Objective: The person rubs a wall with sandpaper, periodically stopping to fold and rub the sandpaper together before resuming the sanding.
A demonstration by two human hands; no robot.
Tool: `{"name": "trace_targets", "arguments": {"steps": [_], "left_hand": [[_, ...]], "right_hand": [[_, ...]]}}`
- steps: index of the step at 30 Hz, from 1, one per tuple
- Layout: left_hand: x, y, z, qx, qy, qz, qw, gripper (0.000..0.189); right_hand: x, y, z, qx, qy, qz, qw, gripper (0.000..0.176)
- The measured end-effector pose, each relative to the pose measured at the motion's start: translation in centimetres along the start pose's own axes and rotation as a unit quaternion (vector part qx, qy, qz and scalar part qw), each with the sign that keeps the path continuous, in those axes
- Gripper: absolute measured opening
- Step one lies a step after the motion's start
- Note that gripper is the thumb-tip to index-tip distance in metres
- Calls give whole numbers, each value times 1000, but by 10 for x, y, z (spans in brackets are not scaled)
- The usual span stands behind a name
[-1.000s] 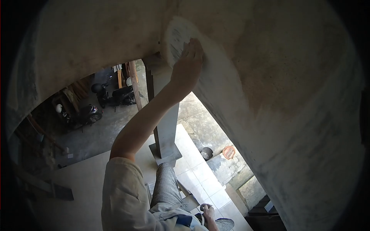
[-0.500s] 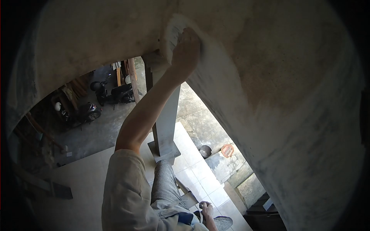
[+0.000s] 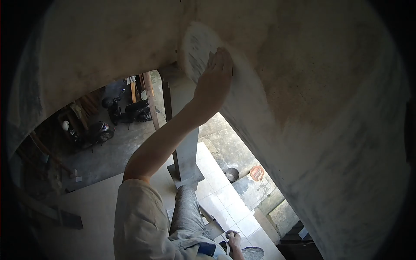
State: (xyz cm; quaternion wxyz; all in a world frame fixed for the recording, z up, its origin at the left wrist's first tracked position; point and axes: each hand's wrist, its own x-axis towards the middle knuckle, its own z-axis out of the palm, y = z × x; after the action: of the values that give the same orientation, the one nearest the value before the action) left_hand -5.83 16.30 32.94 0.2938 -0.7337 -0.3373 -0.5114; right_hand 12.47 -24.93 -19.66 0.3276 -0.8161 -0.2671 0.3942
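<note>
pressing unevenly, your left hand (image 3: 215,82), its grip unclear, could gouge the pale patch (image 3: 196,40), your right hand (image 3: 235,241) apart, curled around a dark object (image 3: 228,234).

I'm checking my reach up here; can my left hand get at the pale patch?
Yes, it seems so: the left hand is right by the pale patch, with nothing visible blocking it.

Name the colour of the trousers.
The trousers are mottled grey, best seen in the head view.

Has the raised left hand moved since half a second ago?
Yes. The left hand has moved down and slightly right in the view, judged against the mottled oval patch.
</note>
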Motion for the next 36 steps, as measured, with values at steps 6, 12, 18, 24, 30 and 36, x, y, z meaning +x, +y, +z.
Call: {"name": "trace_targets", "arguments": {"steps": [6,12,18,24,30,36], "left_hand": [[34,-37,13,-50,-128,-153,979,45],[4,-14,12,41,33,2,999,43],[25,-18,-4,-6,-141,-124,982,44],[7,-18,11,34,-25,-40,998,44],[7,-7,8,51,-33,-47,997,44],[33,-30,4,-74,-163,-168,969,47]], "right_hand": [[-4,-8,-7,-65,10,19,998,28],[4,5,-1,-5,-15,13,1000,29],[-5,-4,-6,-40,-3,14,999,30],[-4,-13,-7,-21,-10,35,999,29],[-10,-21,-9,-28,-4,31,999,29],[-11,-11,-12,-58,2,18,998,29]]}}
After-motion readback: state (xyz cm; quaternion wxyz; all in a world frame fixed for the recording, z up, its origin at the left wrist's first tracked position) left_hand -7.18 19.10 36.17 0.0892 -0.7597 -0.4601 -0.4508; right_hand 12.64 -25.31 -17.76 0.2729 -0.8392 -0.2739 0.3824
